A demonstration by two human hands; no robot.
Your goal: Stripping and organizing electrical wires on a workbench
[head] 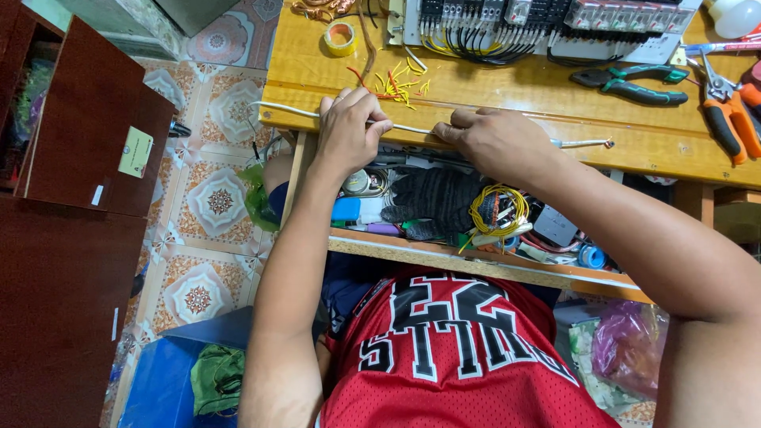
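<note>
Head view looks down on a wooden bench [507,87], with a white cable [412,128] lying along its front edge. Left hand [349,131] and right hand [495,141] both pinch it, each grip closed on the cable, a short stretch taut between them. It looks like straightening or feeding work; any further pull would need steady tension. A terminal panel [547,24] with black wires sits behind, green-handled pliers [634,83] right, yellow tape roll [341,38] left, wire scraps [400,83] close to the knuckles.
</note>
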